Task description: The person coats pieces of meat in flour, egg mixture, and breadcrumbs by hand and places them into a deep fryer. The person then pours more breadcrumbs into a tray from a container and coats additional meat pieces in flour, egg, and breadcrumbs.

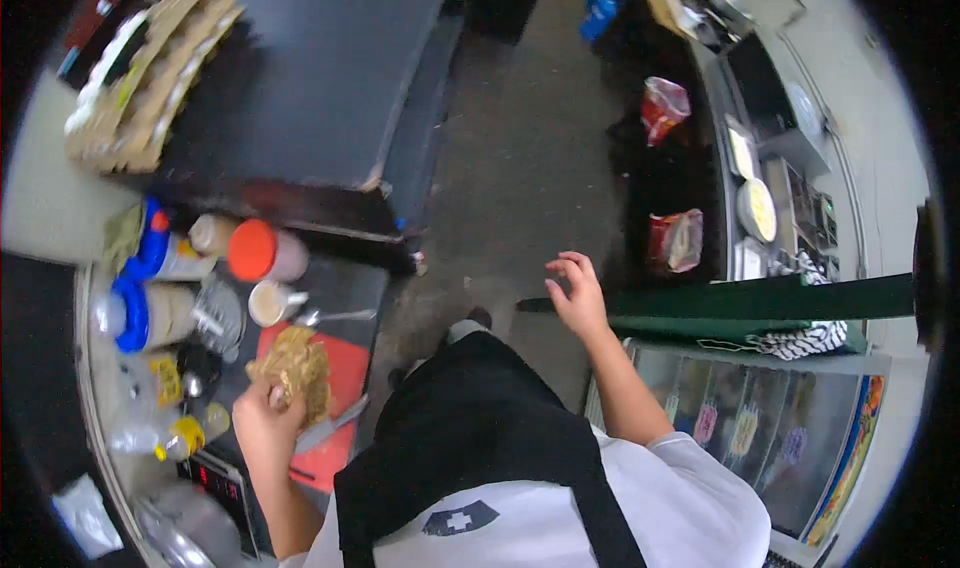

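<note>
My left hand [268, 418] is closed on the near edge of a crinkled golden-brown piece [305, 360], with thumb and fingers pinched together. I cannot make out its exact kind. Below it lies a red cutting board [347, 358], and a knife [332, 426] rests across the board beside my hand. Just past the board are a spoon [345, 315] and a small white cup [268, 303]. Away to the right, my right hand [578, 293] hangs over the floor with its fingers apart and nothing in it.
Jars with blue lids [130, 313], a red-lidded tub [252, 251] and a yellow-capped bottle [190, 436] crowd the left counter. A dark table [310, 68] bears egg trays [165, 78]. A green door-like panel [700, 308] and a glass-fronted cooler [740, 428] stand at right.
</note>
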Available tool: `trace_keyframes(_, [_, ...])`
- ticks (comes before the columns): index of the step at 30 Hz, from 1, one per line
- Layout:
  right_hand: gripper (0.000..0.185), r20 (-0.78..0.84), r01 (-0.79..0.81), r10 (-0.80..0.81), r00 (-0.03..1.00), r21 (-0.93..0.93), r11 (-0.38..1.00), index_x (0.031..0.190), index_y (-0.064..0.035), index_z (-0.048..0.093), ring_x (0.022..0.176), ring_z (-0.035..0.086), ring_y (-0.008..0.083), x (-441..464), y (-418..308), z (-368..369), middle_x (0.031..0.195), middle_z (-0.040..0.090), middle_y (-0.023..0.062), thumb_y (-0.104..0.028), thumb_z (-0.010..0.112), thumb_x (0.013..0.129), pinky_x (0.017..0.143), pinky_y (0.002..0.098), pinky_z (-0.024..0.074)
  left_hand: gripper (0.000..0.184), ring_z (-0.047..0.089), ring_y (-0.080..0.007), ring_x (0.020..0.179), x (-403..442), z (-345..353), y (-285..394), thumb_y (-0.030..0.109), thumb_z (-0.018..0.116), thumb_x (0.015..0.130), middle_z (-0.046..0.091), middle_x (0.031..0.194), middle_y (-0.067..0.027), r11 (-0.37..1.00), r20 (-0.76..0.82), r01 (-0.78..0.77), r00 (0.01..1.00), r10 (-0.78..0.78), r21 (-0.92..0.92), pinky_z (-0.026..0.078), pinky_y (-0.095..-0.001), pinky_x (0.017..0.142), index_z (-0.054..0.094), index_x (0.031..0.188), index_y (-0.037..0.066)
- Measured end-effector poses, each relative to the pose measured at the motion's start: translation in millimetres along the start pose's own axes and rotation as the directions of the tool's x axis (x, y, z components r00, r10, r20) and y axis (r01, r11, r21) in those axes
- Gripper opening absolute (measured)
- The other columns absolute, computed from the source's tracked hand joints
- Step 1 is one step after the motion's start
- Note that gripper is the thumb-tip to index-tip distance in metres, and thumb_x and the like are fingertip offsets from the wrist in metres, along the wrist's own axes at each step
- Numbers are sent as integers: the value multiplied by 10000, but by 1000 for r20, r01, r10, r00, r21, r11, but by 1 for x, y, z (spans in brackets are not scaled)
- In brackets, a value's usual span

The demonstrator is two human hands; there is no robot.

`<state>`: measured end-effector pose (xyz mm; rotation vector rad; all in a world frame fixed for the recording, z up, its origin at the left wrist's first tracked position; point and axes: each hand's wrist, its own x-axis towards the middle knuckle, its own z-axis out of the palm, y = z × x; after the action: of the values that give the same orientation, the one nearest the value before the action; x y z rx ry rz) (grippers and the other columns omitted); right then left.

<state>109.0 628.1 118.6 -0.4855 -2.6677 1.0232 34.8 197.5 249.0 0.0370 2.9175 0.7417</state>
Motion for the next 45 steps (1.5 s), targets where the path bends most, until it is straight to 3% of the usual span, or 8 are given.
trace_keyframes(8, [389, -318, -27, 161, 934, 387, 922, 1178, -78, 568, 949, 588, 160, 32, 16, -72, 1287, 479, 123, -20, 660, 804, 765, 277, 490, 305, 650, -374, 808, 64, 102, 188, 158, 734, 663, 662, 837, -203, 922, 208, -358, 900, 383, -146, 507, -431, 703, 659, 924, 18])
trace_keyframes(14, [377, -485, 36, 189, 854, 418, 908, 1155, -53, 566, 1081, 544, 231, 37, 17, -96, 1263, 504, 151, 4, 651, 792, 824, 306, 464, 329, 663, -368, 826, 151, 220, 313, 197, 722, 668, 675, 872, -208, 823, 272, -458, 789, 551, -336, 515, -409, 749, 676, 934, 9])
trace_keyframes(19, [365, -507, -16, 225, 832, 382, 924, 1137, -53, 580, 1074, 550, 241, 58, 19, -120, 1240, 520, 152, 15, 663, 788, 813, 302, 475, 295, 682, -211, 710, 208, 315, 406, 162, 724, 688, 694, 776, -142, 780, 386, -355, 717, 581, -515, 517, -336, 674, 678, 911, -25])
trace_keyframes(23, [272, -559, -149, 364, 745, 393, 907, 1067, -38, 617, 903, 596, 190, 83, 36, -134, 1101, 589, 130, 26, 648, 805, 745, 272, 491, 192, 620, -84, 717, 255, 385, 470, 46, 715, 775, 685, 815, -52, 642, 545, -5, 522, 656, -767, 488, -242, 636, 659, 924, -61])
trace_keyframes(25, [213, -631, -257, 468, 619, 401, 879, 1023, -24, 636, 789, 599, 159, 109, 48, -135, 1002, 620, 106, 34, 626, 818, 716, 252, 487, 217, 632, -95, 727, 272, 397, 512, 37, 724, 788, 687, 853, -62, 656, 604, 31, 424, 675, -754, 498, -237, 665, 644, 962, -65])
trace_keyframes(30, [382, -697, -441, 522, 491, 318, 839, 1176, -13, 607, 913, 619, 250, 209, 68, -186, 1107, 599, 174, -57, 695, 807, 758, 310, 504, 275, 660, -124, 764, 273, 400, 595, 24, 716, 818, 692, 918, -89, 701, 743, 253, 136, 656, -666, 520, -241, 687, 603, 1048, -73])
trace_keyframes(35, [576, -717, -676, 544, 436, 137, 724, 1160, 62, 577, 1040, 595, 371, 267, 122, -213, 1153, 586, 211, -265, 784, 733, 875, 417, 496, 229, 637, -107, 764, 259, 420, 654, 56, 712, 839, 674, 909, -81, 729, 741, 230, -44, 670, -645, 511, -237, 662, 617, 1009, -64])
trace_keyframes(45, [502, -761, -529, 618, 198, 448, 721, 1130, 46, 615, 846, 670, 236, 278, 237, -318, 968, 665, 151, -153, 793, 705, 731, 322, 547, 193, 638, -99, 740, 216, 471, 812, 121, 685, 883, 674, 885, -52, 701, 668, 45, -261, 696, -712, 524, -230, 652, 614, 1009, -8])
